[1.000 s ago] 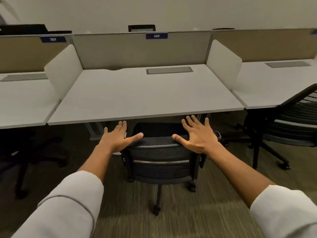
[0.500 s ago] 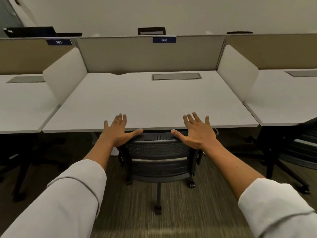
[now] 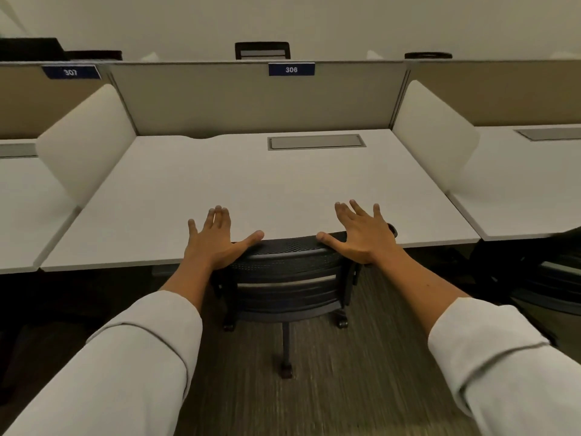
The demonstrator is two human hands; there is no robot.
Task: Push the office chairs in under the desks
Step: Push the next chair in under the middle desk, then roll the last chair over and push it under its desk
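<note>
Both hands, left (image 3: 217, 242) and right (image 3: 361, 237), lie flat and spread on the chair (image 3: 289, 275) back's top corners; its seat is hidden under the desk (image 3: 251, 190). A second chair (image 3: 534, 278) at right is dark and cut off.

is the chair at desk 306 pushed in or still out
Pushed in: the chair backrest's top meets the desk edge, seat hidden beneath.
</note>
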